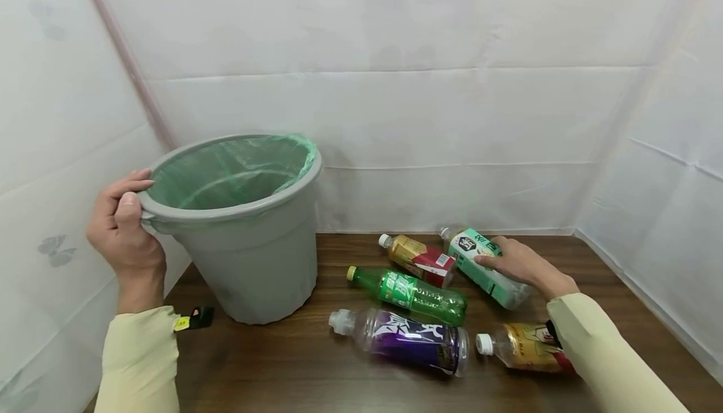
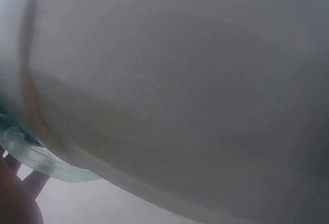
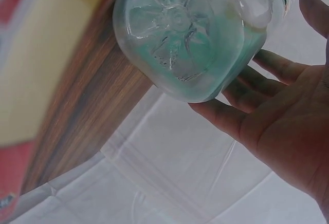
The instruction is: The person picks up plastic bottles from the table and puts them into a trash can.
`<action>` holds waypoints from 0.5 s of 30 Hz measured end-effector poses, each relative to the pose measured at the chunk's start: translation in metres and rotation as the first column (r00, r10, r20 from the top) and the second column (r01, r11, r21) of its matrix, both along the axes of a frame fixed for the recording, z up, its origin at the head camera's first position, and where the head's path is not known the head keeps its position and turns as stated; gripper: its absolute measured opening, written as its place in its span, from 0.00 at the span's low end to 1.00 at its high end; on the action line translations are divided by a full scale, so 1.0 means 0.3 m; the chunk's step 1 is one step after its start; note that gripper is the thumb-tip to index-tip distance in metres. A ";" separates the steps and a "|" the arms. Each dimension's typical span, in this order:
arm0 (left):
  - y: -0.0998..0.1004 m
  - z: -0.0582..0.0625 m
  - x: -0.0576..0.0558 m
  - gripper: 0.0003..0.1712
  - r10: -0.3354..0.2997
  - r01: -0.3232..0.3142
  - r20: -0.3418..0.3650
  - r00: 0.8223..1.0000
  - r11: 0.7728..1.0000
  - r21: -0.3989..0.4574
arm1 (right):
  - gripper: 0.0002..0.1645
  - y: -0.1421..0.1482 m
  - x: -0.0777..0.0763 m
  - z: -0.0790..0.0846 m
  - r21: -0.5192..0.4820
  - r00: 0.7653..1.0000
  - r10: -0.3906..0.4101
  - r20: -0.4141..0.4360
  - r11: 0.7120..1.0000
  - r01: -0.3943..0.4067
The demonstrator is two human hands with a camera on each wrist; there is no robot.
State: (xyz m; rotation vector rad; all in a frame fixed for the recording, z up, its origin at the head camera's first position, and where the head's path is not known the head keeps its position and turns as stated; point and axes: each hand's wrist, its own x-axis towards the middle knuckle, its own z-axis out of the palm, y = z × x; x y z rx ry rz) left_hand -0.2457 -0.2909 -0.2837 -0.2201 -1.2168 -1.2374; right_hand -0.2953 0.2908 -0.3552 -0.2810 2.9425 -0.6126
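Note:
At the left of the head view, my left hand (image 1: 127, 231) holds the rim of a grey trash bin (image 1: 257, 256), with the thumb on the near side. A thin green bag (image 1: 226, 174) lines the bin. My right hand (image 1: 522, 262) reaches over a lying plastic bottle with a mint-green label (image 1: 480, 278). In the right wrist view, its fairly straight fingers (image 3: 257, 88) lie along the side of that bottle, whose clear ribbed base (image 3: 175, 34) faces the camera. The thumb (image 3: 313, 11) stands apart from the fingers. The bin's grey wall (image 2: 195, 90) fills most of the left wrist view.
On the brown wooden table (image 1: 271, 369) lie a yellow-and-red-labelled bottle (image 1: 418, 256), a green bottle (image 1: 407, 294), a purple-labelled bottle (image 1: 403, 341) and another yellow-and-red-labelled bottle (image 1: 525, 347), partly behind the right sleeve. White sheeting (image 1: 423, 105) hangs behind and at both sides.

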 end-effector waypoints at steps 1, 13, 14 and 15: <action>-0.010 -0.004 -0.001 0.23 -0.005 0.005 -0.010 1.000 1.000 0.009 | 0.49 -0.006 -0.005 -0.001 0.004 1.000 0.004 -0.004 1.000 -0.004; -0.032 -0.015 -0.015 0.22 -0.047 0.048 -0.037 0.998 0.999 0.020 | 0.49 -0.013 -0.020 -0.007 0.005 1.000 -0.012 0.005 1.000 0.012; -0.027 -0.012 -0.014 0.22 -0.049 0.050 -0.039 0.998 0.999 0.019 | 0.49 -0.013 -0.019 -0.008 0.004 1.000 -0.014 0.007 1.000 0.014; -0.022 -0.008 -0.013 0.22 -0.050 0.050 -0.039 0.998 0.999 0.016 | 0.50 -0.012 -0.019 -0.010 0.003 1.000 -0.017 0.008 1.000 0.017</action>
